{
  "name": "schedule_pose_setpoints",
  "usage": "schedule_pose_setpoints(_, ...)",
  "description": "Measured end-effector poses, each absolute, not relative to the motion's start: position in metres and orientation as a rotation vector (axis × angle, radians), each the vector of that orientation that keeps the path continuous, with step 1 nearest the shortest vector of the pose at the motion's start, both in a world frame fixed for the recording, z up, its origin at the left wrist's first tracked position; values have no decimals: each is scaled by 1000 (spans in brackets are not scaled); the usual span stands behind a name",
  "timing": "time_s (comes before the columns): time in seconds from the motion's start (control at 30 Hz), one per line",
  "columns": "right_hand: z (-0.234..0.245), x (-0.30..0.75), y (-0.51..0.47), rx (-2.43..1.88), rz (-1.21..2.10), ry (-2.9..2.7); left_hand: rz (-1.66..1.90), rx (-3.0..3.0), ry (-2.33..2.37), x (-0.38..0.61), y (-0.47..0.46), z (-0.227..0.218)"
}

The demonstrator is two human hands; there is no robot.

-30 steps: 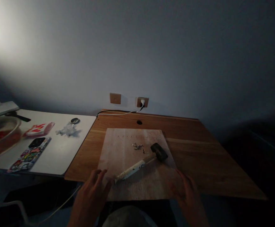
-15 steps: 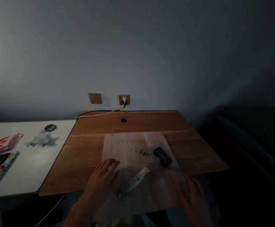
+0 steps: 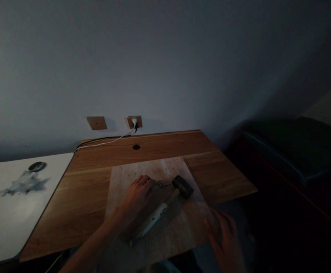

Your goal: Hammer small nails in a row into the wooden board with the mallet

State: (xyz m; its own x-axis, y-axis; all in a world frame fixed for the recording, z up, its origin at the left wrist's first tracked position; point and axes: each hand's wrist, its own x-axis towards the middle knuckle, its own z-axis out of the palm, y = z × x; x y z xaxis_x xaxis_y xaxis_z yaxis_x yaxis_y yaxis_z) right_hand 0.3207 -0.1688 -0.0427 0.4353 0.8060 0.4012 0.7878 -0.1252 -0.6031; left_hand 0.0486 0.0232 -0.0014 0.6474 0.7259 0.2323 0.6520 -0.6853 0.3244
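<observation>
- A pale square wooden board [image 3: 179, 231] lies on a brown wooden desk [image 3: 91, 185], right of centre. The board's near edge sticks out past the desk's near edge, toward the person.
- The left hand [image 3: 138, 194] rests palm down on the middle of the board with its fingers loose and slightly apart, gripping nothing.
- Its fingertips are just beside a small heap of thin metal nails [image 3: 161, 184]. I cannot tell whether they touch.
- A black-headed hammer with a pale wooden handle [image 3: 156, 216] lies flat on the board. The head is just right of the nails, and the handle slants back toward the board's near left, passing close by the left wrist. Neither hand is on it.
- The right hand [image 3: 225, 235] is very dim, at the board's near right corner and beyond the desk's near edge. Its fingers are spread and hold nothing. Contact with the board cannot be made out.
- Open room: a wide stretch of desk runs from the board to the desk's left edge, and a band runs along the far edge. A narrower wedge lies between the board and the desk's right corner.
- At the far edge there is a round cable hole [image 3: 136, 146]. A white cable [image 3: 105, 142] runs along that edge up to the right one of two tan wall sockets [image 3: 134, 121].
- A white table [image 3: 11, 212] stands against the desk's left edge, with small blurred items [image 3: 25, 182] on its far part.
- A grey wall [image 3: 165, 57] stands behind. Dark low furniture [image 3: 296, 151] sits to the right of the desk, well apart from both hands. The light is low throughout.
</observation>
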Motion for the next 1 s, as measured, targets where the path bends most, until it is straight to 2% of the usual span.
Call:
schedule_pose_setpoints(0.13,-46,319,-166,-1874,36,-1339,566,2627,1076,54,31,-4)
schedule_pose_setpoints(0.3,-40,301,-158,-1763,102,-1413,503,2655,768,70,37,-3)
schedule_pose_setpoints(0.5,-17,259,-137,-1679,551,-1707,537,2583,665,74,31,-6)
schedule_pose_setpoints(0.6,-6,242,-125,-1690,670,-1800,588,2525,696,68,22,-5)
schedule_pose_setpoints(1.0,4,226,-100,-1804,643,-1775,589,2459,818,64,13,-1)
